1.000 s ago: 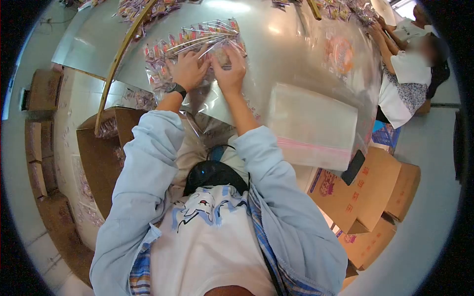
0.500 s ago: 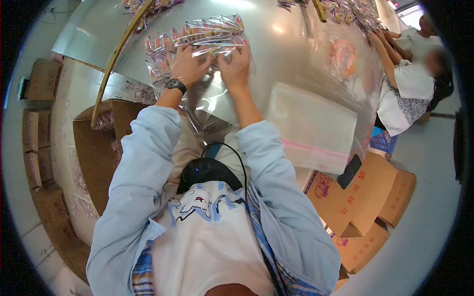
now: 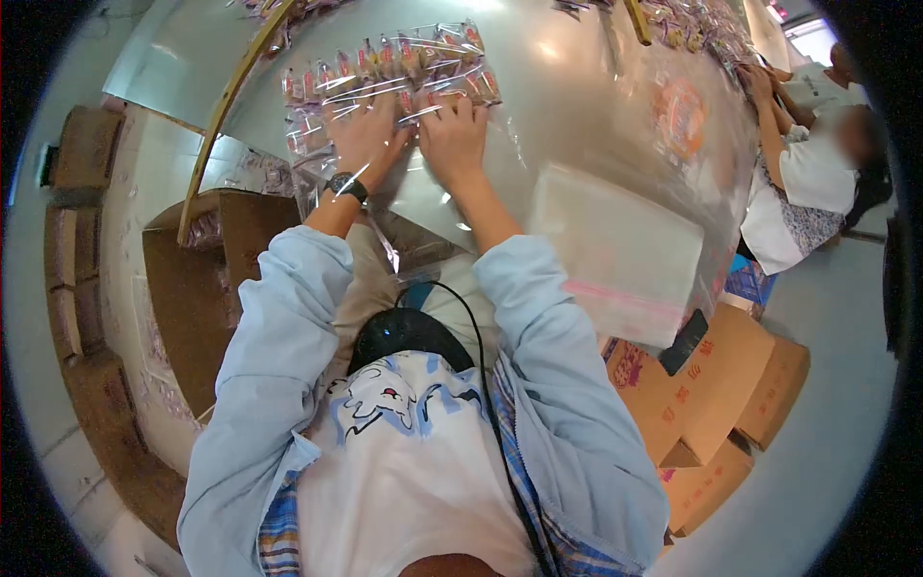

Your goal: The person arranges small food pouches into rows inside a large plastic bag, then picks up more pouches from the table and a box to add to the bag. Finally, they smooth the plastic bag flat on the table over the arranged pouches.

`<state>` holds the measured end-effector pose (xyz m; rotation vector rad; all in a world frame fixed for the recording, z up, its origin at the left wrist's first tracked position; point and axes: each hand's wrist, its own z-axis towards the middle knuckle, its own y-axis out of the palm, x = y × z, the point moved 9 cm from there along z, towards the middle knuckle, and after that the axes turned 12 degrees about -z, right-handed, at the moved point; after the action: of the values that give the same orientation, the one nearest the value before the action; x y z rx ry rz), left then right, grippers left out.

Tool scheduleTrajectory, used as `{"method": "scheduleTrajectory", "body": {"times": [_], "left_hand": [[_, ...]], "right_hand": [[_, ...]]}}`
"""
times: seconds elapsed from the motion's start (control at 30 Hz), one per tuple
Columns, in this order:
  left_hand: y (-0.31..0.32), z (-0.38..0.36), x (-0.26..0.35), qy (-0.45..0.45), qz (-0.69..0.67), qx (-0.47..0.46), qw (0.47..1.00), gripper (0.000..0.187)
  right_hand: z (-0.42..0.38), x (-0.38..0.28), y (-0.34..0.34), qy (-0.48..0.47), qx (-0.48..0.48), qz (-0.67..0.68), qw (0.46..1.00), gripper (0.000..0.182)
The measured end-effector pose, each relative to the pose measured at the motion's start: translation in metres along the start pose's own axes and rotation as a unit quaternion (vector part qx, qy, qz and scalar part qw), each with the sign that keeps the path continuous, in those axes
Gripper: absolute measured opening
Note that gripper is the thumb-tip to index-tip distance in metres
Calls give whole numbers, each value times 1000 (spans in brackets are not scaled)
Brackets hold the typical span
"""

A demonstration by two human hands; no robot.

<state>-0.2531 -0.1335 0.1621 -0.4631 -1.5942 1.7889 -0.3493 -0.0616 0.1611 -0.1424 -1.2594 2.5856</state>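
Small individually wrapped snack packets point(image 3: 385, 60) lie in rows inside a large clear plastic bag point(image 3: 437, 245) on the metal table. My left hand point(image 3: 370, 139), with a black watch at the wrist, rests on the near rows with its fingers stretched forward. Beside it, my right hand point(image 3: 452, 139) lies over the packets at the right end of the rows, fingers extended and slightly bent. Shiny film crosses over both hands, and the bag's loose part trails toward my lap. Some fingertips are obscured by glare.
A stack of flat clear bags point(image 3: 615, 255) lies to the right, with a black phone point(image 3: 685, 341) at its corner. Cardboard boxes point(image 3: 716, 385) stand below right; an open carton point(image 3: 187, 298) stands left. A yellow strip point(image 3: 226, 120) edges the table. Another person point(image 3: 798, 183) works at far right.
My fingers have gone from curled, gathering the film, to stretched out over the packets. The rows lie flatter and more spread out, and the film has shifted.
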Motion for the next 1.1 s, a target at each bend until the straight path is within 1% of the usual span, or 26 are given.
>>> {"method": "scheduleTrajectory", "body": {"times": [0.03,0.13,0.17,0.27,0.3,0.37,0.4,0.43,0.47,0.53,0.57,0.63,0.67,0.7,0.73,0.77,0.8,0.83,0.87,0.9,0.93,0.97,1.0,1.03,1.1], "left_hand": [[4,1,1,21,-12,26,999,67],[7,7,4,-48,-38,-101,993,68],[6,6,8,-15,19,-83,996,66],[-2,5,5,40,8,50,998,71],[5,8,-3,15,-14,13,1000,67],[0,2,-3,69,-109,57,990,63],[-3,1,-5,73,-94,94,988,58],[-7,1,-6,74,-79,131,985,53],[-12,-6,6,118,-76,136,981,51],[-19,-34,17,54,-93,119,987,54],[-25,-47,20,31,-90,140,986,56],[-38,-64,19,-15,-83,180,980,61],[-40,-68,15,-29,-105,203,973,63],[-39,-74,8,-43,-127,226,965,66],[-40,-77,1,-57,-149,247,956,68],[-46,-75,-1,-51,-116,276,953,70],[-46,-70,-6,-52,-94,267,958,69],[-48,-64,-11,-51,-72,259,962,68],[-49,-59,-14,-51,-50,249,966,67],[-49,-55,-15,-40,-47,236,970,62],[-44,-52,-20,-39,-54,217,974,63],[-39,-52,-26,-40,-60,196,978,64],[-31,-55,-32,-44,-68,170,982,65],[-29,-56,-34,-54,-75,174,980,64],[-20,-56,-34,-65,-49,157,984,60]], "right_hand": [[4,-1,5,2,-2,-7,1000,33],[4,-1,20,12,-35,-3,999,30],[9,-2,25,12,-45,1,999,30],[23,-7,35,0,-79,50,996,29],[24,-11,35,-32,-43,-42,998,28],[21,-9,33,-31,-79,-37,996,38],[26,-9,31,-29,-90,-34,995,45],[25,-9,1,-32,-100,-20,994,67],[23,-6,-2,-39,-99,-17,994,71],[12,-2,1,-54,-102,-9,993,81],[11,0,-2,-36,-50,31,998,78],[9,-4,-7,-48,-23,71,996,73],[13,-6,-12,-56,-7,90,994,71],[13,-15,2,-101,-23,81,991,64],[19,-21,-3,-108,-34,113,987,64],[25,-28,-13,-116,-47,144,982,63],[30,-35,-18,-122,-59,176,975,63],[28,-49,-17,-186,-38,174,966,57],[29,-55,-11,-198,-40,199,959,56],[30,-62,-4,-208,-42,225,951,56],[34,-70,-3,-218,-44,250,942,55],[36,-73,2,-192,-55,259,945,50],[35,-77,7,-188,-66,247,948,49],[36,-82,9,-185,-76,235,951,48],[36,-85,12,-178,-95,193,960,43]]}}
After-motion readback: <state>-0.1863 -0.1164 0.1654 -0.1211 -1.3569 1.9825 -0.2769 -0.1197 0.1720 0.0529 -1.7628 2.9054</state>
